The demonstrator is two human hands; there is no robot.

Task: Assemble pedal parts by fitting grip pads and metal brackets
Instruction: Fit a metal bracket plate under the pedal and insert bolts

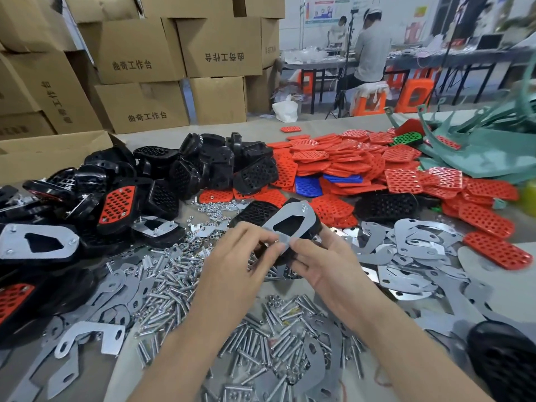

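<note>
Parts-strewn table (333,126) | pedal (287,226), bracket (301,211) up, long axis near-left to far-right | left hand (232,265), right hand (327,262): grip clasping near end

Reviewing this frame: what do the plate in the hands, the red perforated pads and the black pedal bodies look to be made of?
The bracket plate is likely sheet metal: thin, flat, grey with a dull sheen and a punched cutout. The red pads are probably moulded plastic or rubber: uniform colour, glossy highlights, regular holes. The black pedal bodies seem to be moulded plastic: shiny, with rounded edges.

Stacked cardboard boxes (139,53) left, orange stools (414,95) beside long table (319,65) behind.
</note>
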